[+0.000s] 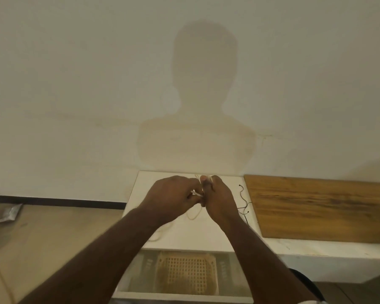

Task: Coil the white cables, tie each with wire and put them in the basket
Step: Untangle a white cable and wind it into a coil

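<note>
My left hand (173, 197) and my right hand (217, 198) are raised together above the white table (206, 235), fingers closed around a white cable (196, 194). A short white piece of it shows between my left fingers. More of the cable hangs below my hands in loops (193, 213) and trails over the table toward its front left edge (157, 234). Thin black tie wires (242, 204) lie on the table just right of my right hand. The cream lattice basket (185, 273) sits below the table's front edge, between my forearms.
A wooden board (320, 207) lies on the white surface to the right. The wall stands close behind the table, with my shadow on it. On the floor at the left lies a silvery packet (9, 213).
</note>
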